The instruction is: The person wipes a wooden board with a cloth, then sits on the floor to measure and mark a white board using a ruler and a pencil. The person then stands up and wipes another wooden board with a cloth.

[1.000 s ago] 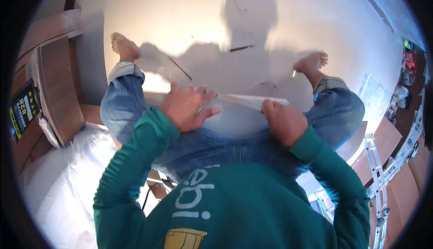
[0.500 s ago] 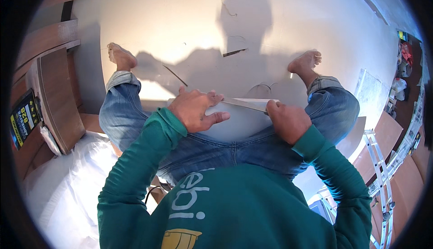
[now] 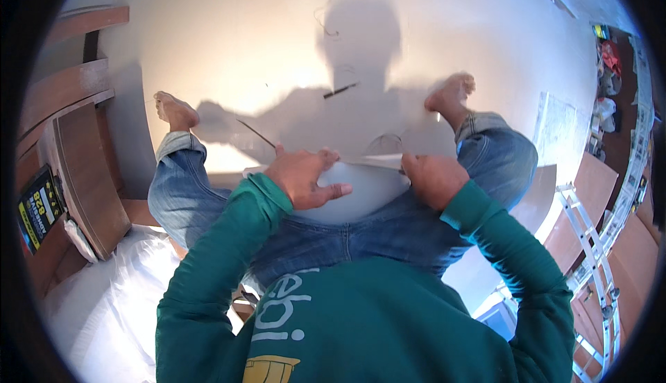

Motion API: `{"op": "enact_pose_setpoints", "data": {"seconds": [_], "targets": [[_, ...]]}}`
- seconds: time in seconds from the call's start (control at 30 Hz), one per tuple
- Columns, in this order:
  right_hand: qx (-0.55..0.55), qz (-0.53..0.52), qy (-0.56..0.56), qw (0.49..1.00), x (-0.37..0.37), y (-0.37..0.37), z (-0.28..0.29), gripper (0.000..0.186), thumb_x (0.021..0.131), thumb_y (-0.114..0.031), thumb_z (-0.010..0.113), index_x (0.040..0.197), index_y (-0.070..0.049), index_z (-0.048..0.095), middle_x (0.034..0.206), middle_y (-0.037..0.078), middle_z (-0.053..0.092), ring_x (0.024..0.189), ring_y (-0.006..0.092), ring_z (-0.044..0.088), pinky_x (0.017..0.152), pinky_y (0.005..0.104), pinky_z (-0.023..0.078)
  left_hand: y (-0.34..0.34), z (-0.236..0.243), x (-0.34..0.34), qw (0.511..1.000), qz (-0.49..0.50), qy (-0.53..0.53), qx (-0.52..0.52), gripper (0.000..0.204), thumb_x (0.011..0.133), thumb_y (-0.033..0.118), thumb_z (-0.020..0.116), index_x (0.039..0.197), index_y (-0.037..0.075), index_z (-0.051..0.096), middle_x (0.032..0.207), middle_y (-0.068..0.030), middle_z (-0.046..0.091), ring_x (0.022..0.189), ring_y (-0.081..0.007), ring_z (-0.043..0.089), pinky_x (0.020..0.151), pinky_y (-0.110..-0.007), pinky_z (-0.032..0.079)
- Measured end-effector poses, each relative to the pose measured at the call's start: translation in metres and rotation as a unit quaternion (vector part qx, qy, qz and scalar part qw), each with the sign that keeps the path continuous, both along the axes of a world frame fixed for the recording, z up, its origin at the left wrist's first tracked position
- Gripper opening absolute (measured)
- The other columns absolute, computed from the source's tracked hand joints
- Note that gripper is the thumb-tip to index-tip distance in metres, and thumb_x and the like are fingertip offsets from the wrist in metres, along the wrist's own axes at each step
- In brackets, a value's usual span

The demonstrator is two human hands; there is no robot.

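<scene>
1. Whereas half a second ago the thin strip (image 3: 374, 166) showed clearly as a narrow blade-like length, it now presents little more than an edge, still spanning the gap between the hands.
2. Left hand (image 3: 300, 178): palm down, thumb spread wider from the fingers than a second ago; fingertips at the strip's left end.
3. Right hand (image 3: 436, 180): closed, thumb and forefinger apparently clamped on the strip's right end.
4. Pale sheet (image 3: 361, 192): lying before the lap, between the thighs, beneath the strip; its curved near surface is in plain sight.
5. Significance, by judgement: the two-handed handling appears unfinished, the left steadying, the right gripping.
6. Pale surface (image 3: 229, 50): two dark slivers upon it, one farther off (image 3: 340, 91), one nearer the left foot (image 3: 175, 111).
7. Obscured: the strip's ends, under the hands; the right palm; the sheet's far border. Strip's material: undetermined.
</scene>
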State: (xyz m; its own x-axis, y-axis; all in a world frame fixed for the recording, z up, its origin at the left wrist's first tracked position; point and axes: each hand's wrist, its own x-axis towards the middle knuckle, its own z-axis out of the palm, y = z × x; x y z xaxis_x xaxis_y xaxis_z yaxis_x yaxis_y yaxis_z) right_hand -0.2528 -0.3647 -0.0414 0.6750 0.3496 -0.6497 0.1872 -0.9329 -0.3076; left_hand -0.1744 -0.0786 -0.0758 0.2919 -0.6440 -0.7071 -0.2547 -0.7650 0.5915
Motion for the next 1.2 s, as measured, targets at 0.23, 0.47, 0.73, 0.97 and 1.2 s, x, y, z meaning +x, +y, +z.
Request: {"op": "enact_pose_setpoints", "data": {"seconds": [0.23,0.47,0.73,0.97,1.2], "targets": [[-0.238,-0.053,0.003,0.970,0.061,-0.032,0.002,0.027,0.099,-0.019,0.056,0.118,-0.005,0.068,0.099,0.023,0.075,0.091,0.0408,0.074,0.080,0.0520,0.060,-0.043,-0.003,-0.005,0.979,-0.037,-0.196,-0.048,0.074,0.103,0.056,0.051,0.153,0.002,0.047,0.149,-0.0168,0.059,0.135,-0.0380,0.058,0.115,-0.063,0.037],[-0.156,-0.301,-0.236,0.911,0.098,-0.125,0.014,0.027,0.102,-0.029,0.059,0.108,-0.004,0.067,0.093,0.024,0.073,0.093,0.0433,0.072,0.082,0.0535,0.056,-0.063,-0.013,-0.067,0.972,0.013,-0.203,-0.121,0.049,0.106,0.020,0.053,0.153,0.009,0.047,0.152,-0.0113,0.057,0.135,-0.0334,0.059,0.111,-0.064,0.044],[0.036,-0.399,-0.283,0.871,0.112,-0.146,-0.014,0.035,0.096,-0.035,0.069,0.105,-0.001,0.071,0.084,0.023,0.069,0.078,0.0387,0.067,0.076,0.0442,0.053,0.026,0.003,-0.049,0.979,0.054,-0.191,-0.045,0.045,0.100,0.013,0.061,0.144,0.018,0.060,0.143,-0.0038,0.066,0.134,-0.0251,0.061,0.112,-0.067,0.041],[0.057,-0.380,-0.243,0.891,0.130,-0.140,-0.014,0.040,0.094,-0.036,0.072,0.103,0.003,0.071,0.085,0.020,0.070,0.079,0.0331,0.066,0.078,0.0431,0.052,0.110,0.012,-0.033,0.976,0.111,-0.188,0.005,0.052,0.090,0.000,0.062,0.135,0.024,0.069,0.125,-0.0062,0.074,0.114,-0.0268,0.071,0.103,-0.057,0.053],[0.052,-0.400,-0.219,0.888,0.133,-0.139,-0.011,0.040,0.095,-0.036,0.071,0.101,0.004,0.070,0.080,0.016,0.066,0.075,0.0279,0.062,0.075,0.0403,0.050,0.175,0.020,0.019,0.946,0.042,-0.225,0.227,0.042,0.089,0.013,0.070,0.130,0.022,0.072,0.101,-0.0146,0.077,0.088,-0.0374,0.074,0.087,-0.047,0.060]]}}
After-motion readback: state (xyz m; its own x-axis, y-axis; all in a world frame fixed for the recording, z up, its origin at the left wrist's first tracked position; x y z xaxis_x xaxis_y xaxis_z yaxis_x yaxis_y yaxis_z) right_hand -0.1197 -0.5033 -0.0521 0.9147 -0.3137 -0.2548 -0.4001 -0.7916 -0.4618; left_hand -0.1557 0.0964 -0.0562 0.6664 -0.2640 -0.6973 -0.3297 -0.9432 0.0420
